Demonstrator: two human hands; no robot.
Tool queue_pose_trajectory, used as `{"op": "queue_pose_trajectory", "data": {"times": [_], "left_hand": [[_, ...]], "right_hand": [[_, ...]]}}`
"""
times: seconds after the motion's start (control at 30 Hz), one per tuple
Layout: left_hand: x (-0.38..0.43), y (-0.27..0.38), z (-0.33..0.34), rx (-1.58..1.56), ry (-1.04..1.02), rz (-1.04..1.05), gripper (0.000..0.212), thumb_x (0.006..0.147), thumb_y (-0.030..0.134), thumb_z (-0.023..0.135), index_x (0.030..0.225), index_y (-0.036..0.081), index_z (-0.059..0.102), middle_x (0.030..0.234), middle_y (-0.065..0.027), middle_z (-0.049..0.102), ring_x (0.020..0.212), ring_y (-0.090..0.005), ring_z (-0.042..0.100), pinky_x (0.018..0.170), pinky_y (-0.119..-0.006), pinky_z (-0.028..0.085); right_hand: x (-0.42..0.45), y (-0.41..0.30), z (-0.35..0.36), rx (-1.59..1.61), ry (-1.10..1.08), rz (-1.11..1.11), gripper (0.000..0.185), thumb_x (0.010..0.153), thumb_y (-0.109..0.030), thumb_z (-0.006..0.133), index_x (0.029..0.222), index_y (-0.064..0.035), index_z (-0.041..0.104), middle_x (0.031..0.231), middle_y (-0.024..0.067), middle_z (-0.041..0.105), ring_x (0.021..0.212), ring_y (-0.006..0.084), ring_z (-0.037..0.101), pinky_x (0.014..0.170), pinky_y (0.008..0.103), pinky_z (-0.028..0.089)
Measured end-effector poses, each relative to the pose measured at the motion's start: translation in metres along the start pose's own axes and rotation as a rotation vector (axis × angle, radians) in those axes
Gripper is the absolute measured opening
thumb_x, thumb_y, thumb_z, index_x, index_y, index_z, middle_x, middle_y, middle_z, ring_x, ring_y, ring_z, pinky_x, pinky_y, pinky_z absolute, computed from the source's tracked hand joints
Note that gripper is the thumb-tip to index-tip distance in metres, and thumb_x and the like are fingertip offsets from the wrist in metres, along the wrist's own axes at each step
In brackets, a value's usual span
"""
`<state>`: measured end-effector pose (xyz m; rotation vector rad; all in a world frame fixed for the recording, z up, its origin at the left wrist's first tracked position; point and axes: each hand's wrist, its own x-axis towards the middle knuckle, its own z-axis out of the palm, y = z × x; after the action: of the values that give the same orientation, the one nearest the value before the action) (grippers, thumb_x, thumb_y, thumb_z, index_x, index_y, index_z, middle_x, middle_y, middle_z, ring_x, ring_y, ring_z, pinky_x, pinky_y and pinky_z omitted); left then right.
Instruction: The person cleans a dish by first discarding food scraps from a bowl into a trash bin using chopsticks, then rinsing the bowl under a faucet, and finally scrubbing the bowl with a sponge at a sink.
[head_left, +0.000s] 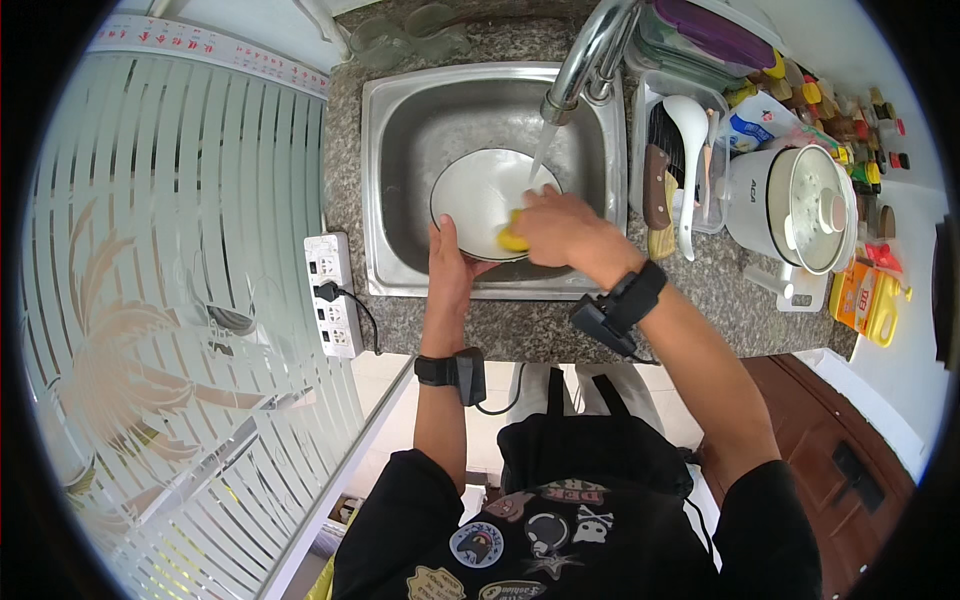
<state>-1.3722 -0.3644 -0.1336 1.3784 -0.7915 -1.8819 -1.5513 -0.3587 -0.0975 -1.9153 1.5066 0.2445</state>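
A white bowl (480, 187) with a dark rim is tilted inside the stainless steel sink (409, 97). My left hand (448, 259) grips its near left edge, the thumb over the rim and the other fingers partly hidden beneath. Against the bowl's inner wall, my right hand (562, 229) presses a yellow sponge (513, 234), mostly covered by the fingers. Water (541, 154) runs from the chrome faucet (559, 105) into the bowl, just beyond my right hand.
Right of the sink stands a clear plastic bin (716, 214) with a white ladle (686, 127) and a brown-handled utensil (656, 187). Farther right are a white electric pot (757, 199) and a yellow jug (862, 304). A power strip (334, 262) with a plug lies left of the sink.
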Motion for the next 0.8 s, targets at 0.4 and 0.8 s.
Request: {"op": "queue_pose_trajectory", "data": {"times": [0.4,0.8], "left_hand": [[0.016,-0.007,0.003,-0.01,-0.082,-0.052,0.051,0.102,0.047,0.031,0.132,0.006,0.034,0.118,-0.0156,0.057,0.098,-0.0234,0.065,0.07,-0.032,0.06],[-0.012,0.023,-0.005,0.253,0.097,0.081,0.043,0.097,0.018,0.037,0.138,0.008,0.027,0.12,-0.0158,0.052,0.093,-0.0248,0.064,0.063,-0.034,0.061]], "right_hand": [[0.033,-0.023,-0.002,0.225,0.18,-0.136,0.039,0.076,-0.008,0.056,0.115,-0.0085,0.057,0.115,0.0183,0.051,0.111,0.0413,0.048,0.094,0.0459,0.044],[-0.008,0.029,-0.025,-0.108,0.444,0.322,0.021,0.076,-0.005,0.06,0.093,-0.0019,0.07,0.116,0.0177,0.057,0.11,0.0346,0.054,0.089,0.0453,0.048]]}}
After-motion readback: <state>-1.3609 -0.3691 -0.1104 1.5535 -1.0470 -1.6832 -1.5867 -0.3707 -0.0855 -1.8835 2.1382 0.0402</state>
